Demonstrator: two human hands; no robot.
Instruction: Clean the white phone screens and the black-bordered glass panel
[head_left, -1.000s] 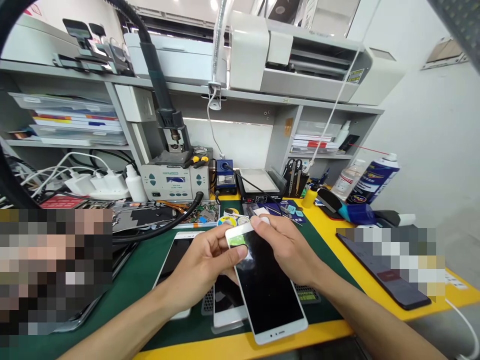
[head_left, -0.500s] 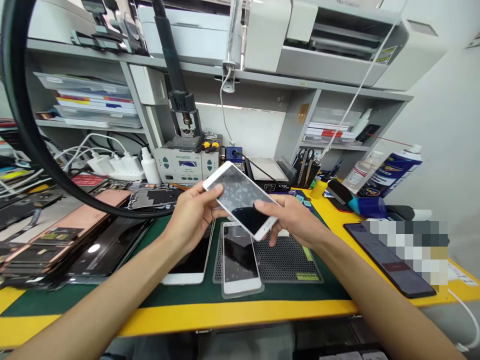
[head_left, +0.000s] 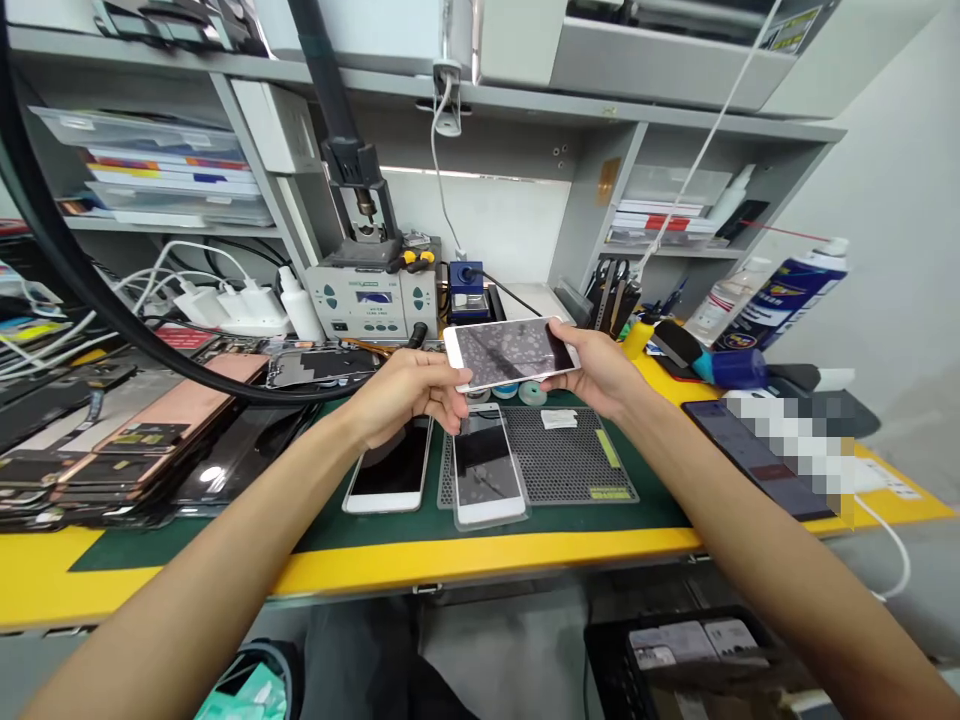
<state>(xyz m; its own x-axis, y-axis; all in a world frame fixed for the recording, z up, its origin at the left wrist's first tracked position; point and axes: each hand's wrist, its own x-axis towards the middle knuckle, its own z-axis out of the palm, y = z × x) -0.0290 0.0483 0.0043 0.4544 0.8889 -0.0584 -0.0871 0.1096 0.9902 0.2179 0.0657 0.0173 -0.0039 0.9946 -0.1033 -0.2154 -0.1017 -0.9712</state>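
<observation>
Hands: two, the person's own, a left hand [head_left: 409,393] and a right hand [head_left: 592,372], both raised over the bench with the forearms coming in from the lower corners.

Phone held: one white smartphone [head_left: 510,353], level and sideways, screen up, above the far edge of a black mesh mat [head_left: 577,455].

Grip: both hands are closed on it, one at each short end. The left fingers wrap its lower left corner, and the right thumb [head_left: 561,356] lies on the glass near the right end.

Phones on the bench: two, both white and screen up. One lies on the green bench mat [head_left: 270,535] just left of the mesh mat; the other [head_left: 487,465] overlaps the mesh mat's left side (a clear sheet seems to lie under it).

Round tape rolls: two or three [head_left: 521,392], partly behind the held phone.

Around: a soldering rework station [head_left: 371,302], a blue spray can [head_left: 784,292] and white chargers in a power strip [head_left: 232,305].

In the way: a black hose [head_left: 150,340] sweeps down across the view, passing just behind the left wrist.

Hard to make out: a dark tablet [head_left: 750,450] is partly pixelated, and the stack of panels [head_left: 150,445] at the left can't be counted.
</observation>
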